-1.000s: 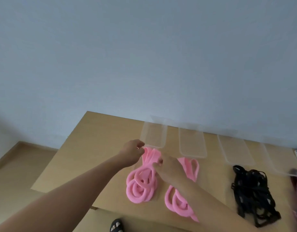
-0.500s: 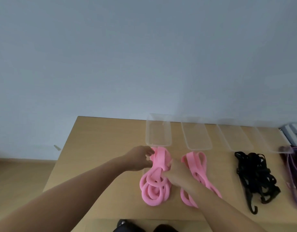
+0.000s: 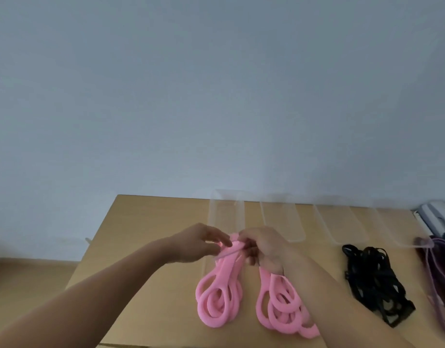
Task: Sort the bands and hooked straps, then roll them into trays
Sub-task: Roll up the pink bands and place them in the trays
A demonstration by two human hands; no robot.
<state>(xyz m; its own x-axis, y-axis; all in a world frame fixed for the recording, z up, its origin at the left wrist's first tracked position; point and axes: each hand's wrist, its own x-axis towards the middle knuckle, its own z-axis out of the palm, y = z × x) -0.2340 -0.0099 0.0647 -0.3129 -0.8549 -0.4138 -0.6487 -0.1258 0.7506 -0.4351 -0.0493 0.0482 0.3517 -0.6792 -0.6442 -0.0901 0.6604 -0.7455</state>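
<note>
Spanning the lower frame, a wooden table (image 3: 146, 247) carries a row of clear trays (image 3: 281, 222) along the wall. In front of them lie the left pink bundle (image 3: 217, 305) and the right pink bundle (image 3: 279, 312) of looped bands, side by side. Black hooked straps (image 3: 374, 277) are piled to their right, with purple bands (image 3: 439, 272) at the table's edge. The left hand (image 3: 196, 243) pinches the left pink bundle's top end, just before the leftmost tray. The right hand (image 3: 264, 243) curls its fingers round the same end.
</note>
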